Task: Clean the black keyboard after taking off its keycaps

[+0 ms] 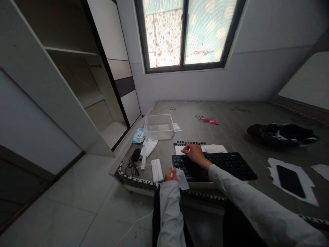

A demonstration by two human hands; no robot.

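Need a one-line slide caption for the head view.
Right hand rests at the top left of a black keyboard on a grey mattress; left hand pinches a white wipe.

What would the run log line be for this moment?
left hand: holds white wipe | right hand: on black keyboard top edge | nearby: row of black keycaps, clear plastic tub

Black keyboard (218, 166) (flat, near edge)

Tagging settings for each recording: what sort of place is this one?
Most likely a bedroom at home used as a makeshift workspace: a bare mattress serves as the work surface, an open wardrobe stands to the left, and a window is set in the plain wall.
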